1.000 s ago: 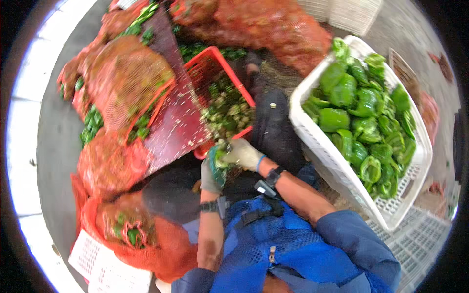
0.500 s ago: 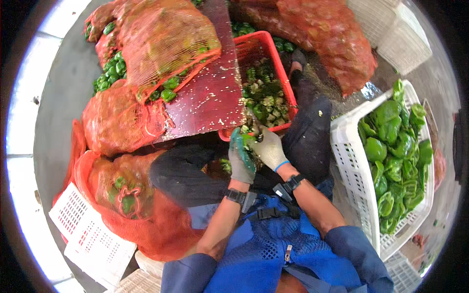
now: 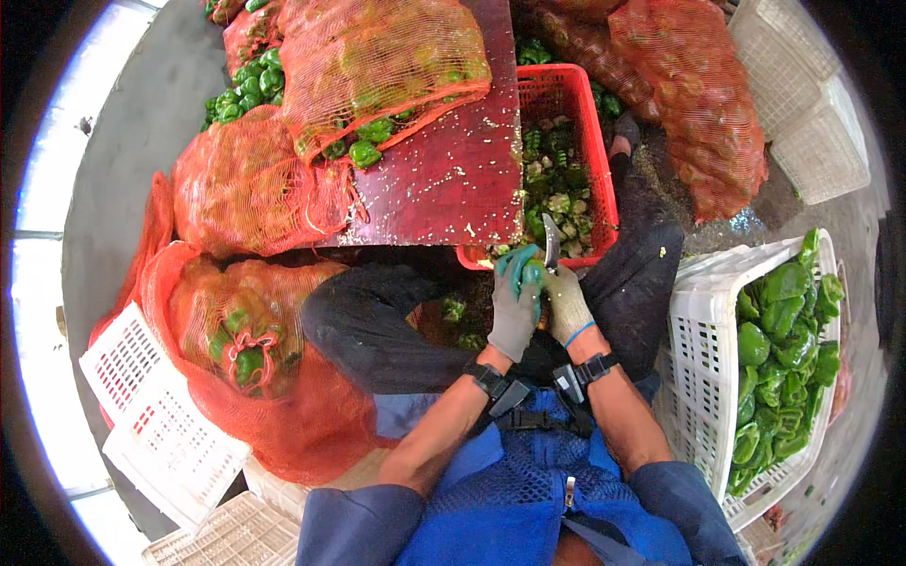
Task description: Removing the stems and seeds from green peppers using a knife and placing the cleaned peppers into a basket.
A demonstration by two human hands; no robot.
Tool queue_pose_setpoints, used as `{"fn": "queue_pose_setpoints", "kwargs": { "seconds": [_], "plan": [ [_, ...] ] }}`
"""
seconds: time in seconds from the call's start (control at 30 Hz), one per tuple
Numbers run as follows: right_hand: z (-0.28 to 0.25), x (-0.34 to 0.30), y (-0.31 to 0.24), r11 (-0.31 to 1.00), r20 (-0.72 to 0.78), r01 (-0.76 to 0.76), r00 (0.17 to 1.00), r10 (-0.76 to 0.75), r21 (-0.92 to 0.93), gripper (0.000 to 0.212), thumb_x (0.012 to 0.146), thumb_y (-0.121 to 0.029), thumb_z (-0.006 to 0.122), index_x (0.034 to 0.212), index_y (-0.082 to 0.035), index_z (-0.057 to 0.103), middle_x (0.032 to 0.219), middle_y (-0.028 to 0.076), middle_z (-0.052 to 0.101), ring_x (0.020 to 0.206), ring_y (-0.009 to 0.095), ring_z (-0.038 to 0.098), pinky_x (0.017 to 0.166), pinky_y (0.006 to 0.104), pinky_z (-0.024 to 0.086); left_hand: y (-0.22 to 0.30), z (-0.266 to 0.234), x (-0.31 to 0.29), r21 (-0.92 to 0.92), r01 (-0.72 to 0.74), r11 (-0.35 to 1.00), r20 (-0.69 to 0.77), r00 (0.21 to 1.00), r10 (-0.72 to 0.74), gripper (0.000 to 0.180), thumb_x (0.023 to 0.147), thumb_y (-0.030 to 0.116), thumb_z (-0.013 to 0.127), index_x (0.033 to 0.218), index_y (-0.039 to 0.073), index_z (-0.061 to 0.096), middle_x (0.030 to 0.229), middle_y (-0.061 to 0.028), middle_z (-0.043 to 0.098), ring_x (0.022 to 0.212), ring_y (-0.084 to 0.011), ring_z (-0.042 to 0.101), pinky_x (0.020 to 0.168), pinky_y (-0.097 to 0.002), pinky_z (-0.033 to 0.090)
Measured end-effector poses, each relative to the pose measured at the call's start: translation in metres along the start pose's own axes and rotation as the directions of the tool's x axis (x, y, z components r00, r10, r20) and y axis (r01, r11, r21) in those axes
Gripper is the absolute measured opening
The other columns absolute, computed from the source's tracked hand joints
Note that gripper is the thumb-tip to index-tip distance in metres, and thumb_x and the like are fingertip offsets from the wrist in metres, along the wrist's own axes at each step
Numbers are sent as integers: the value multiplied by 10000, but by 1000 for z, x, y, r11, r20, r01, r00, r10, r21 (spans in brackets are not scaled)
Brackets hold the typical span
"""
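My left hand [image 3: 515, 307], in a grey glove with green fingers, is closed round a green bell pepper [image 3: 535, 267], most of it hidden by the fingers. Close against it, my right hand [image 3: 569, 304] in a pale glove grips a small knife; its curved blade [image 3: 550, 238] points up and away from me. Both hands are over my lap, at the near edge of a red basket [image 3: 604, 184]. Inside that basket lie cut-out pepper cores [image 3: 564, 208] and green scraps.
At my right stands a white crate [image 3: 696, 363] full of green peppers [image 3: 781, 325]. A dark red board [image 3: 453, 193] strewn with seeds bears an orange mesh sack [image 3: 377, 66] of peppers. More mesh sacks [image 3: 694, 104] and white crates [image 3: 156, 443] surround me.
The knife blade now shows upright between my hands; before, it could not be made out. My left hand has turned over the pepper. The whole view has shifted.
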State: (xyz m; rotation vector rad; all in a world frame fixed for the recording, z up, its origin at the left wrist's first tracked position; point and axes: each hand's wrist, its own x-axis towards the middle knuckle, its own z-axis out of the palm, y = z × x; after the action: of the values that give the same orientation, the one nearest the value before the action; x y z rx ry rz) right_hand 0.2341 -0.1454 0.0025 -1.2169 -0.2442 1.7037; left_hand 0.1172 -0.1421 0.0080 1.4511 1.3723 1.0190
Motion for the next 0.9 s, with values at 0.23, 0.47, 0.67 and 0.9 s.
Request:
{"fn": "queue_pose_setpoints", "kwargs": {
  "seconds": [0.23,0.47,0.67,0.9],
  "plan": [
    [7,1,-6,994,-69,-80,995,75,-73,300,1047,-214,678,1273,-18,660,1030,80,713,926,198,684,763,416,549,7,-5,-3,165,-86,982,-29,995,92,370,1059,123,615,1417,36,654,1428,-179,576,1299,-333,601,1126,-430,483],
    [7,14,-6,561,164,447,861,-482,-697,256,930,-190,750,1072,22,736,940,240,776,876,424,750,777,483,573,20,-24,7,-602,261,755,75,959,-272,370,1071,152,698,1415,21,671,1324,-73,731,1149,-146,684,1037,-301,530],
    [15,3,-19,261,343,544,764,-547,-797,350,909,-171,774,1169,59,727,1050,204,770,951,296,744,847,398,565,-11,-45,21,-897,299,326,201,932,-302,508,1148,204,483,1639,81,443,1458,-165,671,1276,-286,694,1083,-425,594],
    [5,-2,-34,972,35,229,973,-227,-46,302,934,-190,804,1172,-10,753,952,41,759,817,115,674,725,298,538,10,-68,20,-951,244,191,193,948,-251,460,1156,254,460,1566,60,536,1384,-145,705,1258,-306,689,1102,-435,567]
  ]
}}
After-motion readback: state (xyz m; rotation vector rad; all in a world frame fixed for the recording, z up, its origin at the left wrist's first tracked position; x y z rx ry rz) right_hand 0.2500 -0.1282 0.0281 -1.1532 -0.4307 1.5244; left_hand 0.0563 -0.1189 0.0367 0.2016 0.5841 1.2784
